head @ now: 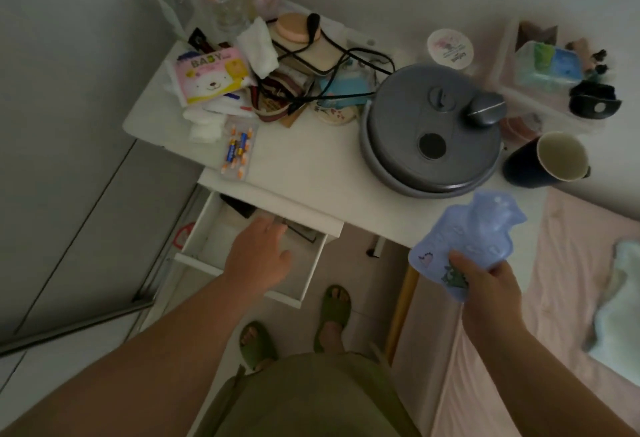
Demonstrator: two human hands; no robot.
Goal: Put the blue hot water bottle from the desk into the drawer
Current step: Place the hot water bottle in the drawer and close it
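My right hand (485,284) grips the lower end of the blue hot water bottle (467,232), which hangs in the air off the front right corner of the white desk (311,159). The bottle is pale blue with small cartoon prints. Below the desk's front edge the white drawer (207,242) stands pulled out. My left hand (258,253) reaches into the drawer with relaxed fingers and holds nothing. A dark flat item lies at the drawer's back.
A grey round lidded pot (433,139) and a dark cup (547,159) stand on the desk's right. Batteries (239,149), a pink tissue pack (211,73), cables and bottles crowd the back left. A pink bed (571,246) lies to the right. My feet in green slippers (332,312) are below.
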